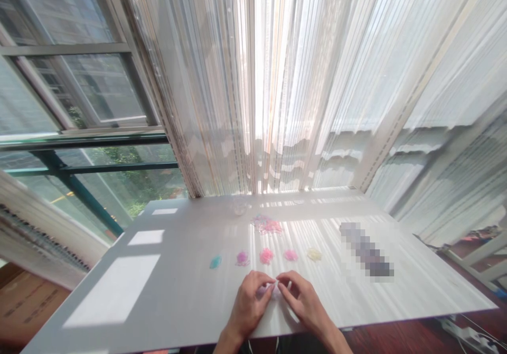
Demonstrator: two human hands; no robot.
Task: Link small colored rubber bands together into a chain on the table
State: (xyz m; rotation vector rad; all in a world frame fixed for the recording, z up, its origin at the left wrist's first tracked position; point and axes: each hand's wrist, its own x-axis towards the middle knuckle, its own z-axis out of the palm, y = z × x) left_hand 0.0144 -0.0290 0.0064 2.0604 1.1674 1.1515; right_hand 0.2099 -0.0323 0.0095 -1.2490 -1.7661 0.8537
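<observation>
- A person's left hand [252, 297] and right hand [301, 297] meet over the near side of a white table [190, 296], fingertips nearly touching.
- Thumb and forefinger of each hand curve close toward each other; whether the fingers clamp anything, the picture cannot tell.
- Small lavender pieces [276, 291] lie on the table between and partly behind the hands, their shape blurred.
- Beyond the hands, five small piles form a row, left to right: a teal pile [215, 261], a purple pile [242, 259], a coral-pink pile [266, 256], a pink pile [291, 255] and a pale yellow pile [314, 253].
- Behind the row sits a larger mixed pile [268, 225] in pink and paler tones, with a clear container [240, 206] near the far edge.
- A pixelated patch [368, 251] obscures something at right.
- Sunlight falls through sheer curtains [285, 90] beside a window [103, 87].
</observation>
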